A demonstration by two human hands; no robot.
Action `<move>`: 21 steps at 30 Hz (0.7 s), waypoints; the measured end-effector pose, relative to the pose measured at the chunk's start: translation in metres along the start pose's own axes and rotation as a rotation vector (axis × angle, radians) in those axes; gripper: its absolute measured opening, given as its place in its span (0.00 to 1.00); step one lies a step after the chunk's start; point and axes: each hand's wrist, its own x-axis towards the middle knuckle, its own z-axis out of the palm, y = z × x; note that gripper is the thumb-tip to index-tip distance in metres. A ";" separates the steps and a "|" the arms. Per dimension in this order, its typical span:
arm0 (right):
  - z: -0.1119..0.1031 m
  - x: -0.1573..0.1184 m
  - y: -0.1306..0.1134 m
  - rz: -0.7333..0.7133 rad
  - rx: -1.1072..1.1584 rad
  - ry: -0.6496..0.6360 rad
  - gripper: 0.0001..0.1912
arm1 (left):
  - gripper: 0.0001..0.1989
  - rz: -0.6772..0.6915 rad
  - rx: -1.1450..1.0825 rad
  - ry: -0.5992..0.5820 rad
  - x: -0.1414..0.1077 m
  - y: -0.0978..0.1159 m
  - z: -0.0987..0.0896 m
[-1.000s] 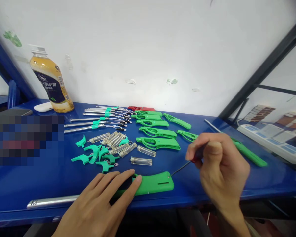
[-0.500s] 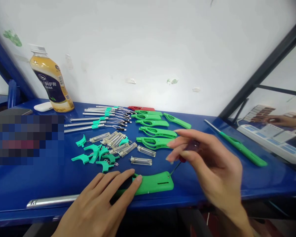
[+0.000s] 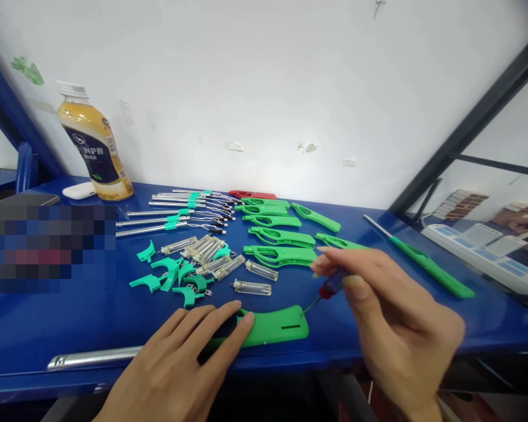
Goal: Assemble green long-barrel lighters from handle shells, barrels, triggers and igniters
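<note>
we're looking down at a blue table [image 3: 83,322] against a white wall [image 3: 264,76], w/ our 2 bare hands at the near edge.

our left hand [image 3: 171,363] is palm down, fingers part-curled & a bit spread, thumb on top; it has hold of a green lighter [image 3: 273,325], which lies flat at the near edge, ctr. the lighter's metal tube [image 3: 94,359] sticks out to the l of that hand; its handle end, w/ a dark slot, points r.

our right hand [image 3: 400,322] is loosely curled, thumb & fingertips pinched round the handle of a screwdriver [image 3: 332,286] w/ a red collar. the thin shaft slants down-left, tip at the r end of the lighter, by a small hole.

just beyond the lighter: clear cartridges [image 3: 252,288], most bunched together, & teal plastic pieces [image 3: 146,283] scattered to their l. further back on the l, metal rods [image 3: 152,230] w/ teal clips & thin wires lie roughly parallel. ctr back, a column of green shells [image 3: 281,256], w/ a red shell [image 3: 251,194] at the far end.

far r, another green lighter w/ tube [image 3: 431,266] lies diagonally. back l, a yellow bottle [image 3: 92,152] stands nr a small white item [image 3: 79,191]. l edge is pixelated.
</note>
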 end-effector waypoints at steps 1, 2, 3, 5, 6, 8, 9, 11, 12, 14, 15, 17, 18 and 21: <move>-0.002 0.000 0.000 0.048 0.025 -0.040 0.19 | 0.28 0.006 0.009 -0.007 0.000 0.000 0.000; -0.003 0.000 0.000 0.089 0.053 -0.058 0.19 | 0.29 0.011 0.015 -0.013 -0.001 0.000 -0.001; -0.004 -0.001 0.001 0.118 0.072 -0.051 0.19 | 0.29 0.016 0.017 -0.016 -0.001 0.000 0.000; -0.004 -0.001 0.002 0.113 0.058 0.027 0.18 | 0.30 0.023 0.016 -0.018 -0.002 -0.001 0.000; -0.003 -0.001 0.003 0.085 0.028 0.077 0.19 | 0.30 0.027 0.018 -0.018 -0.002 -0.001 0.000; -0.001 -0.001 0.004 0.028 -0.030 0.115 0.20 | 0.31 0.029 0.019 -0.022 -0.003 -0.002 0.001; -0.001 -0.001 0.004 0.023 -0.038 0.094 0.19 | 0.31 0.029 0.018 -0.025 -0.003 -0.002 0.001; -0.002 -0.002 0.004 0.074 0.001 0.005 0.17 | 0.32 0.030 0.014 -0.032 -0.003 -0.002 0.000; -0.002 -0.002 0.004 0.111 0.034 -0.027 0.17 | 0.32 0.031 0.012 -0.036 -0.003 -0.003 0.000; -0.002 -0.003 0.004 0.130 0.072 -0.017 0.17 | 0.32 0.033 0.012 -0.041 -0.002 -0.003 0.000; -0.001 -0.003 0.005 0.104 0.063 0.022 0.17 | 0.33 0.034 0.015 -0.042 -0.002 -0.003 0.000; 0.002 -0.005 0.005 0.017 -0.008 0.104 0.19 | 0.32 0.033 0.025 -0.038 -0.002 -0.003 0.000; 0.002 -0.005 0.005 -0.018 -0.049 0.112 0.19 | 0.32 0.030 0.029 -0.035 -0.002 -0.003 0.000; 0.001 -0.006 0.003 0.024 -0.049 0.027 0.15 | 0.31 0.021 0.028 -0.022 -0.002 -0.002 0.000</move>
